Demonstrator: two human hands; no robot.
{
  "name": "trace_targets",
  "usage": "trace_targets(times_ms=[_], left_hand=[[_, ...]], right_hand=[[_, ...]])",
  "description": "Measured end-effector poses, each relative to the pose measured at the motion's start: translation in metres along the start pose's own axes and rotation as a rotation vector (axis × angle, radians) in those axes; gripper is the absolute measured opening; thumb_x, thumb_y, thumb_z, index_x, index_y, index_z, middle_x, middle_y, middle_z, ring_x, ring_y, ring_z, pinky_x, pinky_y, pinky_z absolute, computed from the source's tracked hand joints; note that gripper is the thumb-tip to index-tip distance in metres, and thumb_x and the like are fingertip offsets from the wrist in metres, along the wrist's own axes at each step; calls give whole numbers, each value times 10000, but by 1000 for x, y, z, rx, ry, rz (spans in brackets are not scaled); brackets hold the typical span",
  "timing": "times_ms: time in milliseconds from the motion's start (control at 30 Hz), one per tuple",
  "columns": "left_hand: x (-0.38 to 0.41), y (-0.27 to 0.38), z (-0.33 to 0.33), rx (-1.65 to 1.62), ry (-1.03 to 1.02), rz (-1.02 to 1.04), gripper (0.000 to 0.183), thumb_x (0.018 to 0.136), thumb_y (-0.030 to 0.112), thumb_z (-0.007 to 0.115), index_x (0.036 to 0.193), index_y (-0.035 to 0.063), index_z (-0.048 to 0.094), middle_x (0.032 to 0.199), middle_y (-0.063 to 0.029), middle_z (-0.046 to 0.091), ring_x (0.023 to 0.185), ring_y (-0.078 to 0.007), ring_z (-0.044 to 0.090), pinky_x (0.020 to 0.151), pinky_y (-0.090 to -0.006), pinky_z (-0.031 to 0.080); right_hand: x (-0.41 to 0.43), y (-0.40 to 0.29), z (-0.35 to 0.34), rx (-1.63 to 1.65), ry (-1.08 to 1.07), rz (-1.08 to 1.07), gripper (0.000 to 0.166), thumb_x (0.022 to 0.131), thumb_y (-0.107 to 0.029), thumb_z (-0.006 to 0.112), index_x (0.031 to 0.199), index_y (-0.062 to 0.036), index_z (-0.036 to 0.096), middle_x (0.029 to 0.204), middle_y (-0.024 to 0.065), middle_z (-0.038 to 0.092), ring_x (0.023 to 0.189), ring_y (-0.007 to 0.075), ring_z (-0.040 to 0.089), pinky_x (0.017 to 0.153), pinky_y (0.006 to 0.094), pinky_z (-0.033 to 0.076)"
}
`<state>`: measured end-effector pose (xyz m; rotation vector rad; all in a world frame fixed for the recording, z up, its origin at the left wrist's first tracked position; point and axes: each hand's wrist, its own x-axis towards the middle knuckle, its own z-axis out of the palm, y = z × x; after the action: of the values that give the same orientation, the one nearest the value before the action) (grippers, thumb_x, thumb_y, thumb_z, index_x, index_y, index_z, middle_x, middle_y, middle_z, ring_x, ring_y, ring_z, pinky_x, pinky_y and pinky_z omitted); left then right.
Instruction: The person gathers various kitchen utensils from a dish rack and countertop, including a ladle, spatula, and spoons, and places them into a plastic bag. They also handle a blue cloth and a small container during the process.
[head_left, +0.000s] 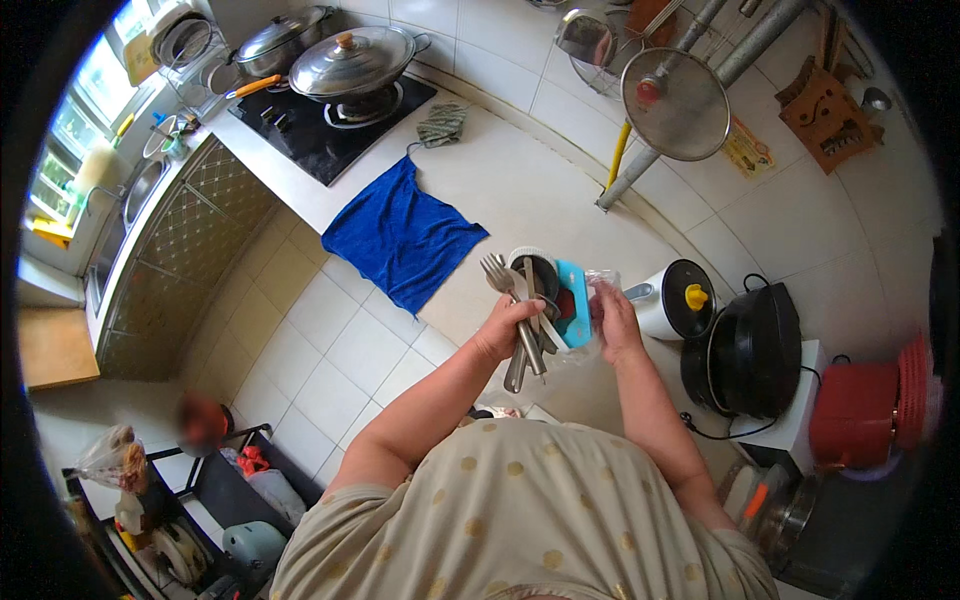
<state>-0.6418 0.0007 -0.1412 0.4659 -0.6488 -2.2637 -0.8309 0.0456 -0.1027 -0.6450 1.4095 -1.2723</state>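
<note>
Several metal forks and other utensils (531, 346) are gripped in my left hand (507, 324), with the fork tines pointing away from me. Close beyond that hand are a round dark container with a white ribbed rim (534, 253) and a light-blue plastic item (576, 304); what supports them is partly hidden. My right hand (616, 319) is at the right of the blue item, its fingers against clear crinkled plastic (604, 277). Whether it grips the plastic is unclear. A blue cloth (405, 231) lies spread over the counter's front edge, left of my hands.
The pale counter (525, 180) runs to a black gas hob (300, 142) bearing a lidded wok (352, 64). A striped cloth (442, 124) lies beside the hob. At right stand a white appliance with a yellow knob (664, 300), a black pan (757, 352) and a red pot (853, 412).
</note>
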Motion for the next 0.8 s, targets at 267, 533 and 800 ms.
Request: trace_targets(times_ms=[267, 533, 800], left_hand=[[10, -60, -34, 1036, -32, 307, 586, 658, 169, 734, 1182, 49, 500, 1046, -105, 602, 935, -220, 603, 838, -341, 478], [37, -87, -9, 1677, -344, 89, 476, 602, 245, 737, 1025, 144, 543, 1034, -122, 547, 914, -326, 583, 765, -418, 492], [81, -75, 37, 1815, -608, 131, 897, 579, 237, 810, 1336, 57, 363, 1260, -194, 472, 1132, -343, 503, 952, -391, 421]], right_hand=[[-3, 3, -8, 57, 86, 70, 362, 944, -269, 471, 1279, -132, 490, 937, 44, 603, 608, 93, 471, 605, 237, 437], [-41, -25, -2, -458, -460, -149, 359, 951, -152, 457, 1302, -79, 465, 1244, 56, 566, 620, 49, 465, 594, 198, 440], [-61, -58, -64, -247, -61, -375, 354, 934, -165, 442, 1266, -53, 490, 1214, 87, 591, 565, 34, 447, 545, 175, 409]])
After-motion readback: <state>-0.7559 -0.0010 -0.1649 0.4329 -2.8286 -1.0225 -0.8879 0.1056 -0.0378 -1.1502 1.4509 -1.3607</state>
